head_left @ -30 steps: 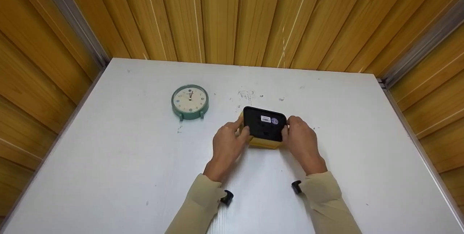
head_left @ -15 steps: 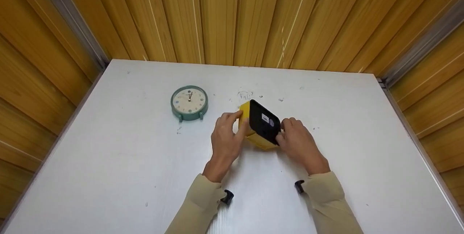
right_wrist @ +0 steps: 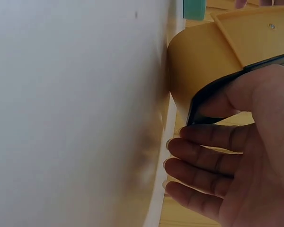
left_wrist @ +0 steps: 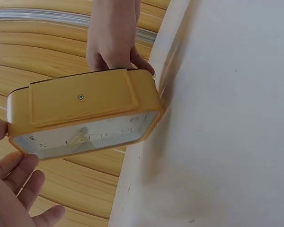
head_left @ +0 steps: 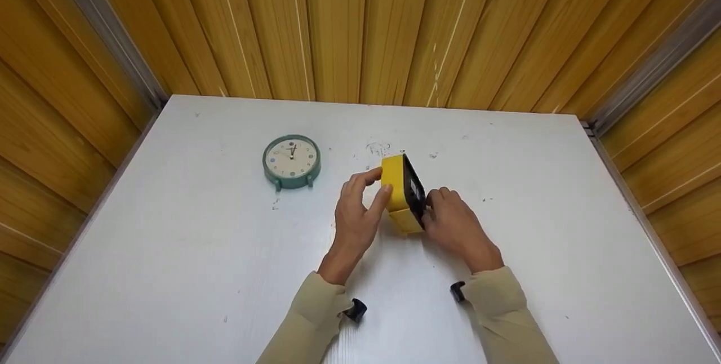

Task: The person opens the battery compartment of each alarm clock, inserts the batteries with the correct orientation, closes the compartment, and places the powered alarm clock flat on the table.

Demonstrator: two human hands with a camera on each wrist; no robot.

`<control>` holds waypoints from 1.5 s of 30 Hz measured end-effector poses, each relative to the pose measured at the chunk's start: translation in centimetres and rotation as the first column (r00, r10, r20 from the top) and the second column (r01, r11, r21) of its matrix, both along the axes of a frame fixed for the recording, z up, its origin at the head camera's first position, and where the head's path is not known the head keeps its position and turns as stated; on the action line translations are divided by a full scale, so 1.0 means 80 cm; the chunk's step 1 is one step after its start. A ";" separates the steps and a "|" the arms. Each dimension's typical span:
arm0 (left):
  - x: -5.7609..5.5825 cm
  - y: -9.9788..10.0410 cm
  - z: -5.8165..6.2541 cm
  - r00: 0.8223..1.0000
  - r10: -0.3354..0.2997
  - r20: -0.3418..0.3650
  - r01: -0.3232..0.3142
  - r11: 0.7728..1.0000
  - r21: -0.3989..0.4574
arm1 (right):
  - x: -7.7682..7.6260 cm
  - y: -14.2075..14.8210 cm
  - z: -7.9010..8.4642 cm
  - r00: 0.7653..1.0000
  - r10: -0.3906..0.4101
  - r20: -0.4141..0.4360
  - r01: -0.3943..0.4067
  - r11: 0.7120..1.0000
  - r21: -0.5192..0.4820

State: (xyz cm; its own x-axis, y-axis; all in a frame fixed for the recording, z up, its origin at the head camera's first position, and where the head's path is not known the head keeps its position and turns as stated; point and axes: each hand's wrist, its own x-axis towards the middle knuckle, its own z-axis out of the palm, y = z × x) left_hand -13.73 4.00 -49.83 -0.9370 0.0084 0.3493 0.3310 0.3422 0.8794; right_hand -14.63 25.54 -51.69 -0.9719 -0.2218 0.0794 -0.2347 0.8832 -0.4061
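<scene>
A yellow clock [head_left: 394, 183] with a black back is held tilted on its edge between both hands. In the left wrist view its numbered face [left_wrist: 90, 135] shows under a yellow side panel with a screw. My left hand [head_left: 357, 212] pinches the clock's left end between thumb and forefinger, the other fingers spread. My right hand [head_left: 453, 226] grips the opposite end; in the right wrist view its thumb lies on the black back and the fingers [right_wrist: 208, 161] reach beneath. Part of the face is hidden from the head view.
A round green clock [head_left: 292, 161] with two feet and a cream dial rests on the white table [head_left: 169, 229], left of the hands. Ribbed wood-look walls [head_left: 338, 31] stand behind and at both sides. Black wrist mounts [head_left: 356, 311] sit on the sleeves.
The yellow clock has turned, its black back swinging from facing me toward the right, so its yellow side now shows. The right hand has shifted slightly left and down; the green clock stays in place.
</scene>
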 end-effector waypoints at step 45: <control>0.000 0.016 -0.036 0.986 -0.046 0.163 0.095 0.947 -0.308 | 0.012 0.003 0.048 0.986 -0.019 -0.164 -0.044 0.927 -0.374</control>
State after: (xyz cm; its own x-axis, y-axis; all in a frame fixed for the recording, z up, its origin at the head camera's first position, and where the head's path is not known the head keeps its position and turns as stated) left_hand -13.77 5.28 -52.69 -0.9716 0.1622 0.1725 0.2356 0.5889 0.7731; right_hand -13.64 25.77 -47.82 -0.9361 -0.1574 0.3145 -0.3351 0.6701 -0.6623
